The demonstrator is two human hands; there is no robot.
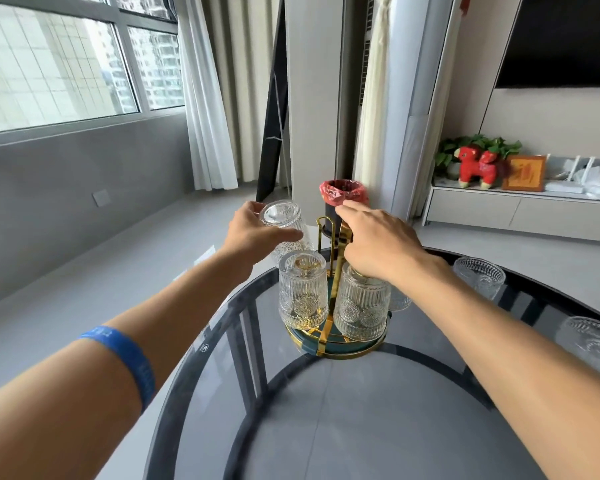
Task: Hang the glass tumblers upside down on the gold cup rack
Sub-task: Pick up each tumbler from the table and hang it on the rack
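Observation:
The gold cup rack stands on a round teal and gold base at the middle of the glass table. Two embossed glass tumblers hang upside down on its near side, one at the left and one at the right. My left hand grips a third tumbler, tilted with its base toward me, over the rack's far left side. My right hand rests on top of the rack, fingers around its gold handle. Another tumbler is partly hidden behind my right wrist.
Two more tumblers stand upright on the round dark glass table, one at the far right and one at the right edge. Beyond the table stands a bin with a red liner. A low white cabinet runs along the right wall.

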